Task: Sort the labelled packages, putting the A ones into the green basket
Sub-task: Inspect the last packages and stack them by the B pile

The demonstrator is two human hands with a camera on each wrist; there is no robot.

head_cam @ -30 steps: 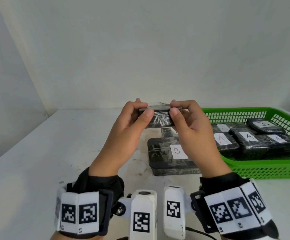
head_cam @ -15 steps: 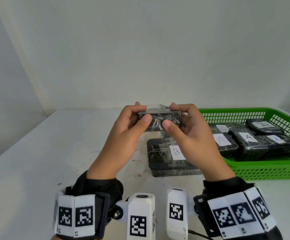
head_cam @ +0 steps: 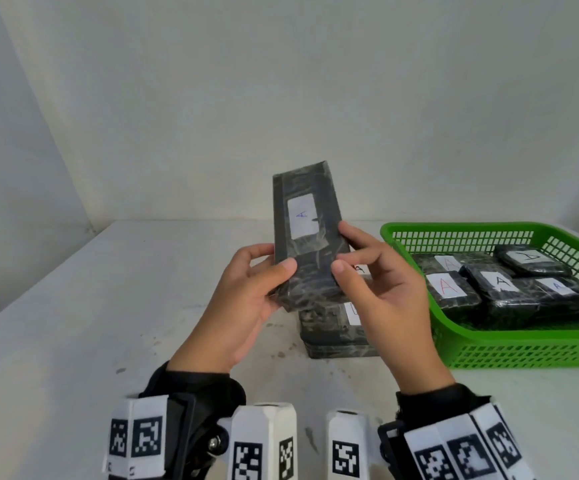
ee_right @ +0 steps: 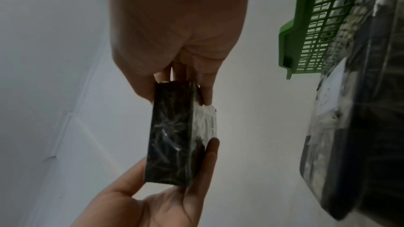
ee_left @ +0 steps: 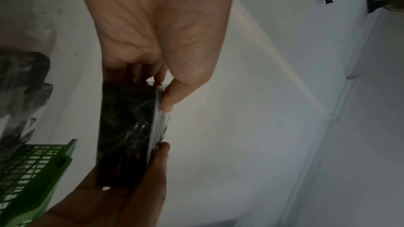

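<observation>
Wrists: black cuffs with square black-and-white markers sit nearest the viewer, above the white table (head_cam: 73, 306).
Left hand: the left hand (head_cam: 243, 299) grips the lower left edge of the held package, thumb on its front face, fingers curled behind.
Right hand: the right hand (head_cam: 381, 292) pinches the lower right edge, thumb on the front, fingertips along the side.
Held package: a black, film-wrapped package (head_cam: 307, 237) stands upright in the air between both hands, its white label (head_cam: 301, 217) facing the viewer with a blue letter A.
Table stack: just behind the hands, more black packages (head_cam: 329, 334) lie stacked on the table, labels mostly hidden.
Green basket: the green basket (head_cam: 488, 355) sits to the right, beside the stack, already holding several packages (head_cam: 499, 285) with A labels showing; one label cannot be read.
Progress: sorting looks partly done; this A package likely goes into the basket next, and the stack remains.
</observation>
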